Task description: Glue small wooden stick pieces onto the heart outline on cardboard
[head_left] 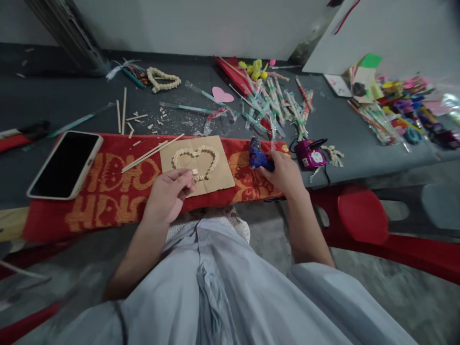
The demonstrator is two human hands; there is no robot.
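My left hand is closed in a pinch on a small pale stick piece, just over the lower part of a heart outline. Short pale pieces make up that outline, which lies on a square of brown card. Wrapped round the grip of a blue glue gun is my right hand, to the right of the card. Two long thin sticks lie across the card's left edge. Beneath all this is a red towel with orange lettering.
A phone lies on the towel's left end. Cut bits and several sticks are behind it, near a finished-looking heart frame. Wrapped sticks crowd the back. At right are a purple device and a red chair.
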